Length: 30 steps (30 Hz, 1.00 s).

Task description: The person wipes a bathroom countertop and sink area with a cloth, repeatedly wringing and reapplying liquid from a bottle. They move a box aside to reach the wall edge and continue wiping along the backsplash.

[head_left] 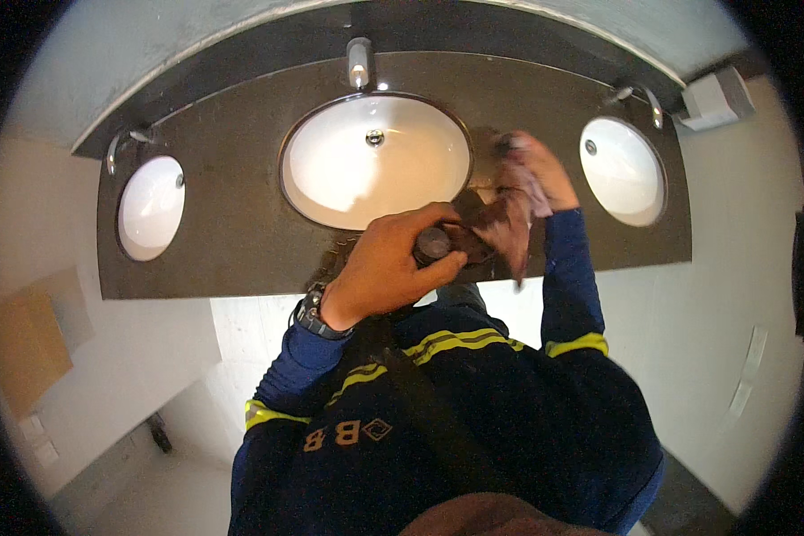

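Note:
My left hand [389, 263], with a dark watch on its wrist, is closed around a dark object with a round, flat end [432, 243]. Its lower part is hidden, so its kind cannot be told. It is over the counter's front edge, just below the middle basin [330, 192]. To its right, a crumpled reddish-brown cloth [511, 219] hangs from my right hand [545, 170], which is closed on it and somewhat blurred. The cloth reaches toward the dark object; whether they touch is unclear. A small dark spot shows by the right fingertips.
A dark brown counter [232, 188] bears the three white basins, including a left basin [152, 210] and a right basin [623, 170]. A chrome tap [358, 62] rises behind the middle one. A white box [719, 98] is at the far right wall. Wet marks lie near my left hand.

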{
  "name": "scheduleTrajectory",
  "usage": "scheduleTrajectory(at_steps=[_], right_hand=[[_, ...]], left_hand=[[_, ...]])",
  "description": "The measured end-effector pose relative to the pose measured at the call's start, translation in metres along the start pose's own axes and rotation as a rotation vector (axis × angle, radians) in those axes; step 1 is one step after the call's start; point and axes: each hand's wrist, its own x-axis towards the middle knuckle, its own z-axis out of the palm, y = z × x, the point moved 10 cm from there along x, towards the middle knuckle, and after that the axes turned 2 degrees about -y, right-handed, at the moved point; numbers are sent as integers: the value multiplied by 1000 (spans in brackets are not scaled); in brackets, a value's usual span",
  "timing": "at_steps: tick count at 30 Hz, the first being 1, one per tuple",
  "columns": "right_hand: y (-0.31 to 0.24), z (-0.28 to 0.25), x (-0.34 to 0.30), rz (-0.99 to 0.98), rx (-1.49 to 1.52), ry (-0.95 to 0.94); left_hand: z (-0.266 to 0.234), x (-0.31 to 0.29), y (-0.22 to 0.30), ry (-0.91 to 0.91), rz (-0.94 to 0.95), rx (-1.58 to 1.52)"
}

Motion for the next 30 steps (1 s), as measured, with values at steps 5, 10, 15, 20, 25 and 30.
scheduleTrajectory(at_steps=[5,10,15,20,25,30], right_hand=[[-56,-56,-157,-382,369,486],[-96,-4,-242,-555,353,456],[-113,21,-306,-577,361,638],[-105,27,-367,-609,227,716],[-46,-1,-424,-546,258,818],[-7,-25,-465,-484,377,862]], left_hand=[[40,-27,49,-199,206,52],[49,-47,60,-166,253,-137],[55,20,70,5,351,-140],[97,97,45,201,392,46],[121,104,5,167,271,76],[24,28,-19,346,275,81]])
